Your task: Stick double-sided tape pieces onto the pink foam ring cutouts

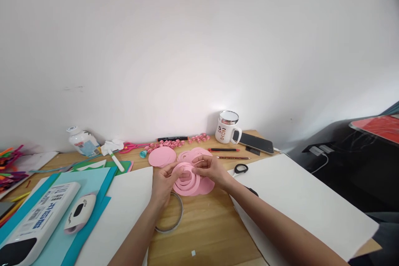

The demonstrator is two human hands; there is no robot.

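Note:
Both hands meet at a pink paper spiral (186,190) cut from a circle, above other pink paper pieces (205,185). My left hand (164,183) pinches the spiral's upper left edge between thumb and fingers. On the other side, my right hand (212,169) has its thumb and fingertips closed on the spiral's inner part. A stack of pink paper circles (162,156) lies just behind my left hand. Small pink rolled pieces (165,144) are scattered by the wall. A roll of tape (181,216) rests on the wooden table (205,232) below the spiral.
White sheets (299,195) lie to the right, with black-handled scissors (241,169) at their edge. Behind them are a mug (225,129) and a phone (257,143). A white bottle (83,141), a white box (43,220) and a tape dispenser (80,213) are at left.

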